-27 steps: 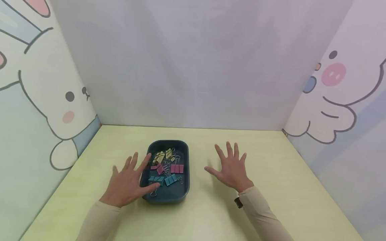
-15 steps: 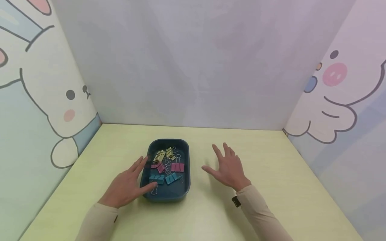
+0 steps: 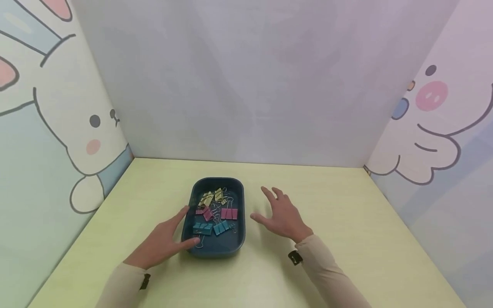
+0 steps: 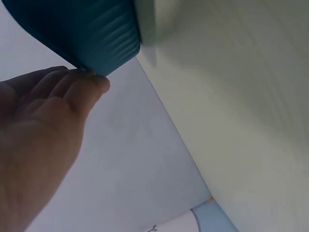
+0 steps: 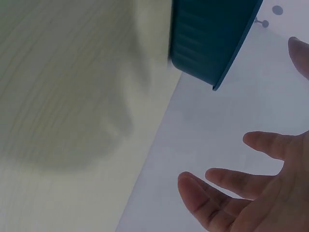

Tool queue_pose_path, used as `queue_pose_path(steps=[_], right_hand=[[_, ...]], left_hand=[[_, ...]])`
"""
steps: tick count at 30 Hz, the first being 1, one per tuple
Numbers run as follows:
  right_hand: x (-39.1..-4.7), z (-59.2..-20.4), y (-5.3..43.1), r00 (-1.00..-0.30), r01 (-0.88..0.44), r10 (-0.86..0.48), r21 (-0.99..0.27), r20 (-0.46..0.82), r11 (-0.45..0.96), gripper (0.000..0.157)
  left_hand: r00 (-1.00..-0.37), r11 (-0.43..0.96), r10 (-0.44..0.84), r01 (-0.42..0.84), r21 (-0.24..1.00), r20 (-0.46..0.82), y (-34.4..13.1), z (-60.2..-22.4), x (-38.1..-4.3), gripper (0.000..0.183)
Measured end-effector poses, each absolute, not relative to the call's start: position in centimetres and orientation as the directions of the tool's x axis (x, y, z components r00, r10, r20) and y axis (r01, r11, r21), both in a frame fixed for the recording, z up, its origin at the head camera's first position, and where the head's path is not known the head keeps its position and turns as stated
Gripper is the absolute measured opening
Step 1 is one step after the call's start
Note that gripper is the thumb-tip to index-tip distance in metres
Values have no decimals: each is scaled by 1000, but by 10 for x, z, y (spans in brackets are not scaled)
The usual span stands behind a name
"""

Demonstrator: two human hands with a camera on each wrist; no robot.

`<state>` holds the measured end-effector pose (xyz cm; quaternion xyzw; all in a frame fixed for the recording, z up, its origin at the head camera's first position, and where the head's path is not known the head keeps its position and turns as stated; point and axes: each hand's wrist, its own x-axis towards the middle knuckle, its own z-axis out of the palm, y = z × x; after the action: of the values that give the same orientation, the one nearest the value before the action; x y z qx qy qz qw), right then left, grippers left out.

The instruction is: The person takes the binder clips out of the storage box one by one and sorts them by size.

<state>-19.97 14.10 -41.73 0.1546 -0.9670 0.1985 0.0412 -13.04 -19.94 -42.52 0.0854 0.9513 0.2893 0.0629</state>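
Note:
A dark blue tray (image 3: 215, 249) stands on the table, left of centre in the head view. Inside it lie yellow binder clips (image 3: 206, 199), pink binder clips (image 3: 229, 214) and blue binder clips (image 3: 221, 227), several in all, with wire handles. My left hand (image 3: 159, 244) is at the tray's left side, fingertips right at the rim, thumb reaching over the near left corner. In the left wrist view its fingers (image 4: 79, 92) meet the tray's outer wall. Apart from the tray, on its right, my right hand (image 3: 283, 216) hovers with fingers spread and slightly bent, holding nothing.
The pale yellow table (image 3: 346, 239) runs back to a plain grey-white wall (image 3: 246, 85). Side panels carry a cartoon rabbit (image 3: 86, 128) on the left and a cartoon pig (image 3: 431, 128) on the right.
My right hand has moved left toward the tray, its fingers less spread. My left hand's fingers have drawn together and lowered to the tray's left rim. The clips lie as before.

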Motion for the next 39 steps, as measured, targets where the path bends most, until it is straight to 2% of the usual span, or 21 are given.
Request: queue_pose_path(steps=[12, 19, 27, 34, 39], right_hand=[[-212, -414, 114, -898, -416, -420, -576, 135, 704, 80], [-230, -403, 98, -873, -436, -478, -602, 100, 669, 63], [-249, -397, 81, -839, -448, -543, -595, 21, 668, 50], [-259, -397, 64, -859, -414, -508, -501, -59, 760, 40], [-262, -399, 56, -875, -395, -479, -472, -69, 788, 28]], left_hand=[[-978, 831, 188, 107, 547, -94, -199, -431, -128, 112], [-979, 812, 195, 124, 571, -65, -201, -436, -130, 110], [-979, 801, 191, 111, 589, -76, -199, -436, -133, 111], [-978, 805, 196, 115, 582, -77, -199, -430, -129, 112], [-977, 805, 194, 107, 583, -88, -199, -430, -128, 112]])
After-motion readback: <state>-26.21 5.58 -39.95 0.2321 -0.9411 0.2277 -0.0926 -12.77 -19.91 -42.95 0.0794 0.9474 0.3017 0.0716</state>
